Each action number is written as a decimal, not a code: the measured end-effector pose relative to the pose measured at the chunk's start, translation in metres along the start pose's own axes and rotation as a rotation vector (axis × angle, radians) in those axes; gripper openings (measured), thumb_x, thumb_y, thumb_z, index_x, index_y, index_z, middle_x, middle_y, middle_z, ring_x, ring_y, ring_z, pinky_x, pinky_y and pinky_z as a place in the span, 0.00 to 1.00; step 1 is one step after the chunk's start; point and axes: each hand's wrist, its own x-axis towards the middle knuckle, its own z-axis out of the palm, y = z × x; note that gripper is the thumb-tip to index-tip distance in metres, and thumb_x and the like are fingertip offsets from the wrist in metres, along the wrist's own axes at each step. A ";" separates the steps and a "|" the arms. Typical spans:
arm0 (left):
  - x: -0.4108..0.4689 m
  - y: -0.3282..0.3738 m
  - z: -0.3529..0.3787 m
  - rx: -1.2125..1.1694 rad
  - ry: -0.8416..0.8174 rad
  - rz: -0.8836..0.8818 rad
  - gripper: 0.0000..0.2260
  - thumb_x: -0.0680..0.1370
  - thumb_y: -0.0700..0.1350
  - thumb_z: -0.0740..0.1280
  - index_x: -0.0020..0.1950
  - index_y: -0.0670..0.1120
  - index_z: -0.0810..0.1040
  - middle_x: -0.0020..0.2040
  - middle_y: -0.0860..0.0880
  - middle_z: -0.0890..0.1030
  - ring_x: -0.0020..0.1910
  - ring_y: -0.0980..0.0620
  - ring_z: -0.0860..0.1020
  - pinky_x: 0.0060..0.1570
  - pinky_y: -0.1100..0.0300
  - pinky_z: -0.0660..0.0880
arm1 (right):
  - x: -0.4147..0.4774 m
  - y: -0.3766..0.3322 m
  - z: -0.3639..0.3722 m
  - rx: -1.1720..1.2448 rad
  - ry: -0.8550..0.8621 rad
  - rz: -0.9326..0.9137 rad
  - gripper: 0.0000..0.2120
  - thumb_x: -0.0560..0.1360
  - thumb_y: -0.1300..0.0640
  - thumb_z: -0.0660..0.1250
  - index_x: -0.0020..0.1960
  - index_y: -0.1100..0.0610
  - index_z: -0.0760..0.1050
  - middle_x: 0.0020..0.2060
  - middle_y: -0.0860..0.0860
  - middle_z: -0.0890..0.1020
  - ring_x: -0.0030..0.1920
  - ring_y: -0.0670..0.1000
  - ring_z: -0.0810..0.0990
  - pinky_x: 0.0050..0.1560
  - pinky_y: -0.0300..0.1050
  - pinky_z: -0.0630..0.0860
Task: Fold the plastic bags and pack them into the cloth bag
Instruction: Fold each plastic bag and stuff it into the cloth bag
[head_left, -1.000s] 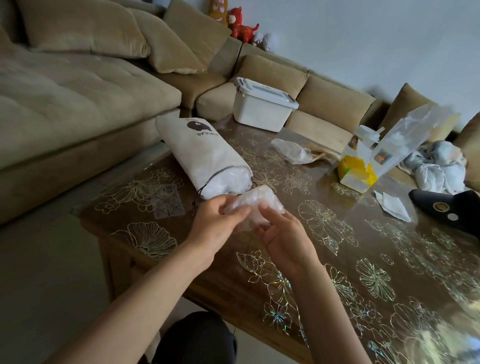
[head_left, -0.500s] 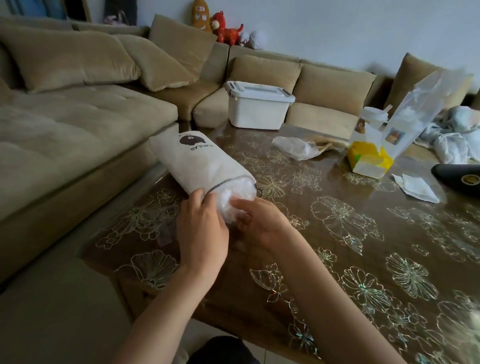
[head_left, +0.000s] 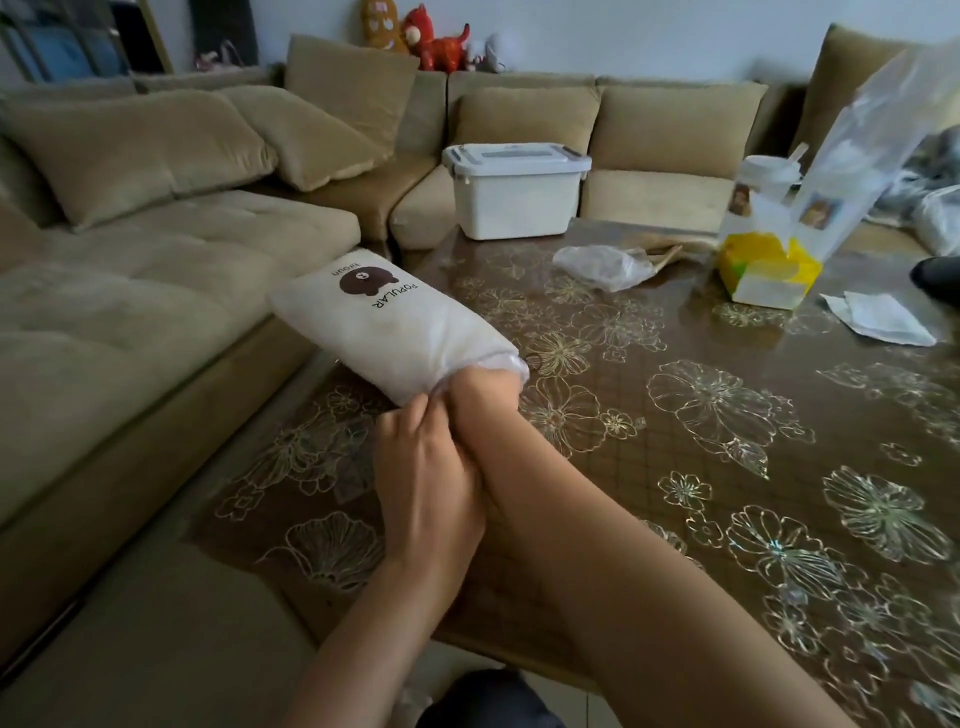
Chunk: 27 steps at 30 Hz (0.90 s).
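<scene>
On the near left corner of the glossy, flower-patterned brown table (head_left: 727, 467): one cloth bag (head_left: 384, 332), white and soft, stuffed into a plump roll and lying on its side. It has a brown bear print and "POPULAR" lettering on top. Crinkled clear plastic bags (head_left: 511, 361) show at its mouth. My left hand (head_left: 421, 467) pinches the mouth's hem. My right hand (head_left: 480, 392) is buried inside to the wrist, so I cannot tell how its fingers lie. One loose plastic bag (head_left: 602, 265), crumpled, lies farther back.
</scene>
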 end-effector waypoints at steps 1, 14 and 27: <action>0.000 0.000 0.001 0.012 -0.045 0.019 0.25 0.72 0.45 0.49 0.63 0.39 0.76 0.53 0.41 0.79 0.48 0.39 0.74 0.50 0.52 0.69 | 0.001 -0.004 -0.010 0.203 -0.003 0.067 0.17 0.79 0.56 0.60 0.66 0.61 0.67 0.63 0.56 0.74 0.43 0.46 0.76 0.36 0.27 0.73; 0.012 0.054 0.048 -0.087 0.003 0.316 0.12 0.73 0.41 0.58 0.50 0.42 0.80 0.54 0.45 0.79 0.54 0.45 0.76 0.51 0.50 0.73 | 0.025 -0.033 -0.131 0.035 -0.006 -0.116 0.09 0.77 0.67 0.58 0.44 0.58 0.74 0.35 0.54 0.81 0.32 0.50 0.79 0.32 0.42 0.77; 0.060 0.087 0.145 -0.295 -0.050 0.156 0.12 0.78 0.38 0.59 0.58 0.42 0.77 0.57 0.47 0.78 0.60 0.50 0.73 0.62 0.54 0.72 | 0.182 -0.045 -0.168 -1.077 0.477 -0.662 0.26 0.78 0.44 0.59 0.74 0.47 0.60 0.76 0.60 0.45 0.76 0.59 0.43 0.73 0.54 0.41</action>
